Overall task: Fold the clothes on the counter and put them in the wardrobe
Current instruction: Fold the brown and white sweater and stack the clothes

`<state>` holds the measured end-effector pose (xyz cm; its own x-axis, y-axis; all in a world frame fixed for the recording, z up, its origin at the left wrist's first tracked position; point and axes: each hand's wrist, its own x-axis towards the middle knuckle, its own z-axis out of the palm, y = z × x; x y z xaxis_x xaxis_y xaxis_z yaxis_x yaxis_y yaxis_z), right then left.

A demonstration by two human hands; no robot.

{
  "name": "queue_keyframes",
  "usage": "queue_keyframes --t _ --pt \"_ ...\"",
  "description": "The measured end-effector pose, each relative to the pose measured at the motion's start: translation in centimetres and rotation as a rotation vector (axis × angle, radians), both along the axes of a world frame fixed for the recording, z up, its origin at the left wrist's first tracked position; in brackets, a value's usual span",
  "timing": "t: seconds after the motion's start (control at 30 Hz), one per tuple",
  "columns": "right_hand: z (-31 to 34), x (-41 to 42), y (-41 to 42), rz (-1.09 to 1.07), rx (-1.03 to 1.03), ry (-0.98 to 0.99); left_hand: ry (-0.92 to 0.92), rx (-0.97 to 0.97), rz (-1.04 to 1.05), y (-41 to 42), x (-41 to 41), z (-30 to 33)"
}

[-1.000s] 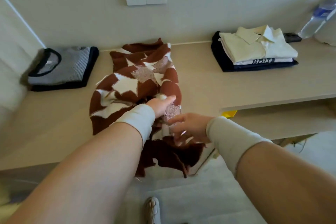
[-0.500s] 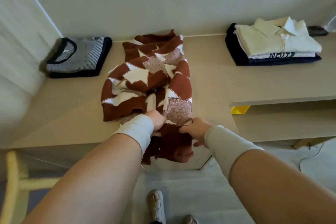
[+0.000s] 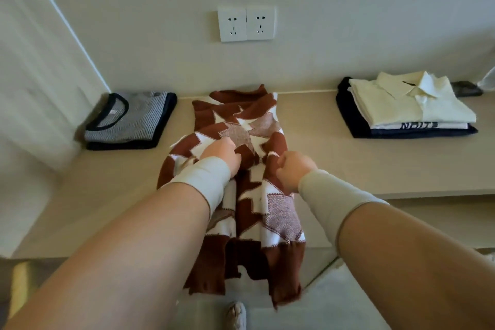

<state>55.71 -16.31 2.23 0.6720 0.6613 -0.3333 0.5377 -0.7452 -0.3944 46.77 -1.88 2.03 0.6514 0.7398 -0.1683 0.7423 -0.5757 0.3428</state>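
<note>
Your left hand [image 3: 223, 154] and right hand [image 3: 293, 169] both gripped bunched folds of the sweater [image 3: 242, 169], fingers curled into the knit. It lay lengthwise mid-counter [image 3: 375, 163], its hem hanging over the near edge. A striped top [image 3: 128, 120] sat folded at ten o'clock, a shirt stack [image 3: 407, 107] at two. Twin sockets [image 3: 246, 23] were on the wall at twelve.

From my feed: both forearms bare. Each wrist wears a snug, pale grey-white cuff [image 3: 202, 177], plain, no markings, running from the base of the hands partway up the forearm; the right cuff [image 3: 332, 195] looks slightly longer. Low in frame, one light-coloured shoe [image 3: 237, 315] with a worn toe.
</note>
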Motion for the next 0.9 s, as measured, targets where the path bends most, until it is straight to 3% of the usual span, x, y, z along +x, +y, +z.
queue_keyframes --t 0.27,0.47,0.57,0.67,0.77,0.83,0.9 --pt "-2.0 5.5 8.3 -0.027 -0.057 -0.093 -0.045 -0.003 0.021 9.5 4.9 -1.2" --pt "-5.1 8.1 11.9 -0.058 -0.136 -0.061 0.276 -0.035 0.066 13.9 8.3 -3.0" --pt "-5.8 9.6 12.7 -0.113 -0.174 -0.083 0.420 -0.067 -0.063 14.7 8.8 -3.2" --pt "-5.9 10.5 13.4 -0.200 -0.156 -0.099 0.057 0.023 -0.078 16.2 9.5 -2.0" --pt "-5.3 10.9 14.8 -0.237 0.027 -0.069 -0.254 0.184 0.196 19.6 11.2 -0.3" --pt "-5.3 10.5 15.4 -0.139 0.099 -0.026 -0.187 0.188 0.298 21.6 11.6 -0.8" --pt "-6.4 9.9 15.3 0.049 -0.009 -0.021 0.023 0.237 0.238 21.4 11.5 -2.5"
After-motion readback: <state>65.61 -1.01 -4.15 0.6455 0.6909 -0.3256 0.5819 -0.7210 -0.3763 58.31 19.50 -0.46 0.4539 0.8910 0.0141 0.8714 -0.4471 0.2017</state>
